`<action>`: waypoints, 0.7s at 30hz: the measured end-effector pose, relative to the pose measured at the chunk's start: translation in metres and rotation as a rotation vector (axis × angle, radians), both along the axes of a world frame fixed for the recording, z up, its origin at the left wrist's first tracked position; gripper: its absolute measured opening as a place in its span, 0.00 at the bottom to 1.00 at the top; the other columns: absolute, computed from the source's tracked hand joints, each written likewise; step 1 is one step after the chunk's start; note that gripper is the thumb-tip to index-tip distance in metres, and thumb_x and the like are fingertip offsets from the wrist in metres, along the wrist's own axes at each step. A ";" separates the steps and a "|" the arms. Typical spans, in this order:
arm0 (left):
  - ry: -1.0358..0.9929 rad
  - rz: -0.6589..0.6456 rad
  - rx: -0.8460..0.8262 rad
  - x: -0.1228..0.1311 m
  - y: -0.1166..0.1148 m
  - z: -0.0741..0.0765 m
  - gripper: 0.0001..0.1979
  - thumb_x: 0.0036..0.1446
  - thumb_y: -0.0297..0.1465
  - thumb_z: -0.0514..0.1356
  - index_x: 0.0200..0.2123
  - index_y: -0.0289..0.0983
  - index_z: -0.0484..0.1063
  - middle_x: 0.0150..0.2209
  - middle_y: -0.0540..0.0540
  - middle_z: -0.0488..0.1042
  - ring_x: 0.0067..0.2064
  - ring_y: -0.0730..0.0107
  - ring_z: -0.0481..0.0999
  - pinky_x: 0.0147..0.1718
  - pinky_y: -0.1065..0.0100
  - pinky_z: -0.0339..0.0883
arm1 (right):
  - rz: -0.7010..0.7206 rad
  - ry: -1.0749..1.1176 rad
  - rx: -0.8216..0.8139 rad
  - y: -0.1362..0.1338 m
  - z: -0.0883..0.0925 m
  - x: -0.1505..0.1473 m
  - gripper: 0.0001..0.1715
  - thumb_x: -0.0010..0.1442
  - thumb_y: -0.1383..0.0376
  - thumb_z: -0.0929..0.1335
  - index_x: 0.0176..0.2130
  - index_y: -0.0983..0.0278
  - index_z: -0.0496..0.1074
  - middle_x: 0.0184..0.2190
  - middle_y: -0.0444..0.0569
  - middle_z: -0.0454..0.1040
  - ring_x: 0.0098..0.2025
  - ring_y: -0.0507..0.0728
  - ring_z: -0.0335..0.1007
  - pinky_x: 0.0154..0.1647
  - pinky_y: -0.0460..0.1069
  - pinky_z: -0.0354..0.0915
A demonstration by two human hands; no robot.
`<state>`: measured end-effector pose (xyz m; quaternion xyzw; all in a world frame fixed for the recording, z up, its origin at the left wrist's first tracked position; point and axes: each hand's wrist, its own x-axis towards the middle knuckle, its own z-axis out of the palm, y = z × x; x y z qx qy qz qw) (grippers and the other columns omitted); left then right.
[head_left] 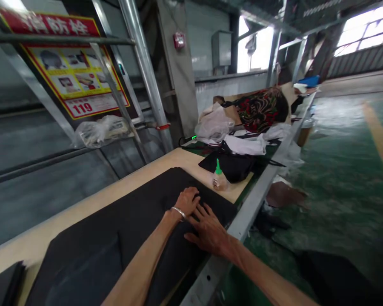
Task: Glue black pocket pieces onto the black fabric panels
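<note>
Two bare hands rest on the bench, and both lie on one black fabric sheet (140, 204), which is the main thing here. The left hand (187, 202) has one silver bracelet (178, 211) on the wrist, and the right hand (207, 231) lies just beside it with its five fingers spread. Both grips are released and press flat, and they do not grasp anything. The near part of the sheet is cut off by the bottom of the view. In the lower left corner is one more dark piece (8, 284), also cut off, and I cannot tell its material. The bench (181, 161) has a pale wooden top and a grey metal edge (242, 216). Just past the sheet stand one small plastic bottle with a green nozzle (219, 178) and one black bag (230, 166). Farther along lie one white cloth (245, 145), one clear plastic bag (213, 124) and one patterned red and green cloth (261, 109), but this pile is hard to make out. To the right, one brown piece (284, 193) lies on the green floor (341, 170). Far to the left hangs one red and yellow sign (70, 63) with the number 119, and its small pictures are blurred.
</note>
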<state>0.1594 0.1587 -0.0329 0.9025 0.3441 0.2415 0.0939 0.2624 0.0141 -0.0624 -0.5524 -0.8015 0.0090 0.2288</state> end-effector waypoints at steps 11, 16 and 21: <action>0.234 0.396 -0.123 0.000 0.030 0.011 0.17 0.62 0.32 0.56 0.54 0.40 0.68 0.59 0.38 0.67 0.62 0.50 0.62 0.56 0.43 0.60 | -0.019 -0.045 0.121 -0.001 -0.010 0.000 0.34 0.65 0.47 0.63 0.64 0.59 0.62 0.66 0.59 0.58 0.68 0.67 0.50 0.66 0.68 0.48; 0.309 0.454 -0.179 0.002 0.046 0.021 0.18 0.58 0.32 0.61 0.52 0.43 0.70 0.58 0.43 0.69 0.59 0.55 0.66 0.56 0.48 0.61 | -0.018 -0.040 0.181 -0.003 -0.013 0.001 0.33 0.66 0.49 0.64 0.64 0.60 0.62 0.66 0.58 0.59 0.68 0.67 0.50 0.66 0.67 0.50; 0.318 0.512 -0.212 0.012 0.048 0.026 0.12 0.60 0.30 0.57 0.47 0.42 0.72 0.55 0.44 0.72 0.58 0.57 0.68 0.56 0.50 0.61 | -0.015 -0.021 0.173 -0.003 -0.013 0.000 0.34 0.65 0.48 0.64 0.64 0.60 0.63 0.66 0.58 0.58 0.69 0.66 0.49 0.67 0.68 0.49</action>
